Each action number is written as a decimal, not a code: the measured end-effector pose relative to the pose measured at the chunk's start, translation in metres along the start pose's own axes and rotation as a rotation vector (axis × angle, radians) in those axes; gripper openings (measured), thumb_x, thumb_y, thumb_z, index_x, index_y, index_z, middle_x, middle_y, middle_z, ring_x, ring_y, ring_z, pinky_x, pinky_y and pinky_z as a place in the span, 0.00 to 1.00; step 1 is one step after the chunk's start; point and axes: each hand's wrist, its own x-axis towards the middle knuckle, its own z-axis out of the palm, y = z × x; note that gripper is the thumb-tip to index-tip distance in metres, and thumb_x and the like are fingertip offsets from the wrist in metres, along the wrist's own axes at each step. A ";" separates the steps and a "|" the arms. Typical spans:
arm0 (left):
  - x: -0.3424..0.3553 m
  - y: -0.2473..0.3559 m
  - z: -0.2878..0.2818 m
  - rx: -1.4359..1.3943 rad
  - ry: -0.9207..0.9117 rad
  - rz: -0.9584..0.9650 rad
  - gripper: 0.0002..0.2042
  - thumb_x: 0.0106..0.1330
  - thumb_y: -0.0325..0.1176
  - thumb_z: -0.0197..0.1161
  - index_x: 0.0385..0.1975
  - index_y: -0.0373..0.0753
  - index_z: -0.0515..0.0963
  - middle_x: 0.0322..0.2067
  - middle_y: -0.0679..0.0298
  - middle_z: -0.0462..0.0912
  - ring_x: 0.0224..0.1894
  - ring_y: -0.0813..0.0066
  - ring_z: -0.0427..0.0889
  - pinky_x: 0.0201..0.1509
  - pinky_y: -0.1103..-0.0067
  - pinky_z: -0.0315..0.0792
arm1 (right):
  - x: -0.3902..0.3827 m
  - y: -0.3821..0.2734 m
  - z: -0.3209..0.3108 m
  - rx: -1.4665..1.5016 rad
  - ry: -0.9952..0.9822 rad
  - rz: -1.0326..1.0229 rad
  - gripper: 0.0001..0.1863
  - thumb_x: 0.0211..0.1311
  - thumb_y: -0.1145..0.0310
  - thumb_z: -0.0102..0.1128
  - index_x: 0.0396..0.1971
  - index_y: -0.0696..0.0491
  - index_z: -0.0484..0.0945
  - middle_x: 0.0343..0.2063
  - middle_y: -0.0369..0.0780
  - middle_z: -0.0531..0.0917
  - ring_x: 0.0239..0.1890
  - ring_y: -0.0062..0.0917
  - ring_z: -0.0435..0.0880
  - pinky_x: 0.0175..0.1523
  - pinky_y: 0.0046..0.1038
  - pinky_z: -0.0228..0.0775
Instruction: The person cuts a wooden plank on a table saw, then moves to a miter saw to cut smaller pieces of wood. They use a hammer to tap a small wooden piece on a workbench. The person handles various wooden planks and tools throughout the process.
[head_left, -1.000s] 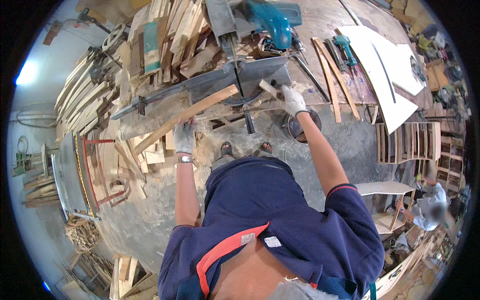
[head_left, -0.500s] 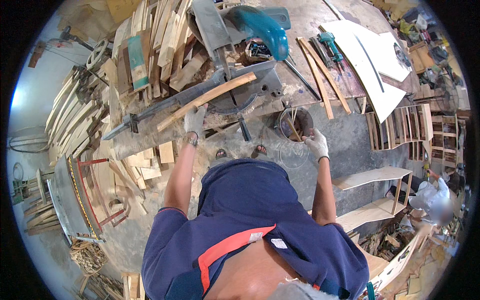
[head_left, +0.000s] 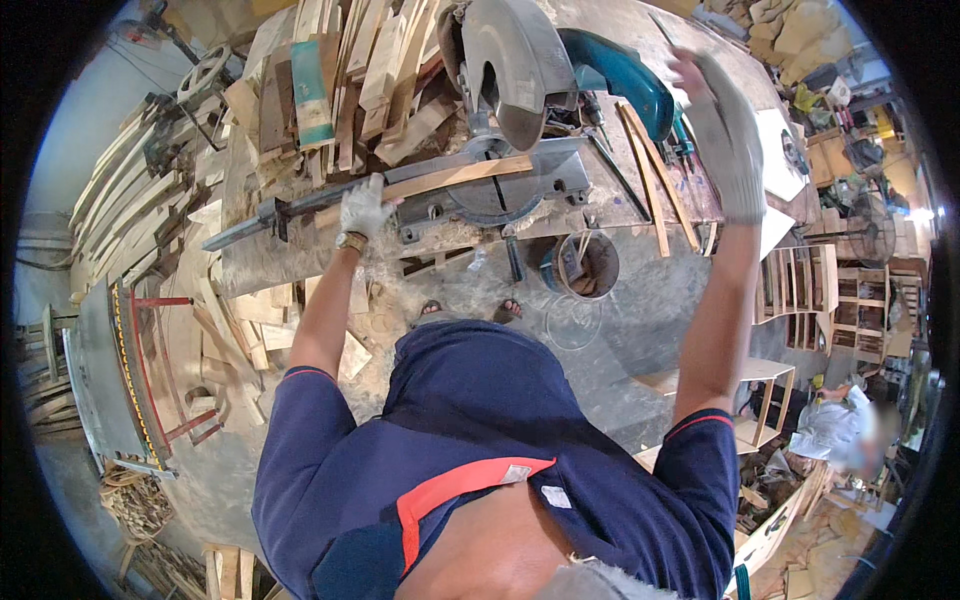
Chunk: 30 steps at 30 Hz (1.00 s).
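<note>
A wooden strip (head_left: 462, 177) lies across the table of a miter saw (head_left: 515, 75), alongside its metal fence (head_left: 345, 198). My left hand (head_left: 366, 207), in a pale work glove, grips the strip at its left part, away from the saw's slot. Above the strip hangs the saw's grey blade guard, with the teal handle (head_left: 652, 103) to its right. My right hand (head_left: 715, 115), also gloved, is raised just right of that handle, apart from it. Its bare fingertips look stretched out, though motion blurs them, and nothing shows in them.
A bucket (head_left: 590, 265) with offcuts stands below the bench front. Two thin strips (head_left: 655, 180) and a teal drill (head_left: 683, 140) lie right of the saw. Planks (head_left: 385, 75) are piled behind the fence. Scraps litter the floor at left; another person (head_left: 840, 430) is at far right.
My right hand has gone from beside the bucket up to near the saw handle. The strip, slanted across the saw table before, now lies along the fence with my left hand on it.
</note>
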 end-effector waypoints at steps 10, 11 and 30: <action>-0.031 -0.070 -0.023 0.051 -0.088 -0.021 0.25 0.62 0.53 0.67 0.48 0.40 0.76 0.47 0.53 0.83 0.52 0.49 0.79 0.60 0.57 0.68 | 0.076 -0.010 0.053 -0.350 -0.629 0.404 0.29 0.66 0.67 0.54 0.67 0.52 0.65 0.35 0.43 0.83 0.26 0.23 0.85 0.32 0.27 0.80; -0.033 -0.075 -0.021 0.031 -0.094 0.004 0.23 0.61 0.51 0.68 0.49 0.42 0.77 0.47 0.52 0.83 0.54 0.49 0.78 0.61 0.57 0.68 | 0.070 -0.011 0.051 -0.301 -0.592 0.422 0.29 0.65 0.68 0.54 0.67 0.52 0.65 0.33 0.42 0.83 0.23 0.22 0.84 0.28 0.25 0.79; -0.031 -0.081 -0.024 0.013 -0.181 -0.041 0.24 0.64 0.46 0.67 0.57 0.42 0.76 0.52 0.49 0.82 0.57 0.50 0.78 0.62 0.61 0.69 | -0.178 0.061 0.159 -0.101 -0.069 0.579 0.27 0.48 0.73 0.63 0.52 0.58 0.73 0.37 0.52 0.84 0.41 0.48 0.86 0.47 0.41 0.76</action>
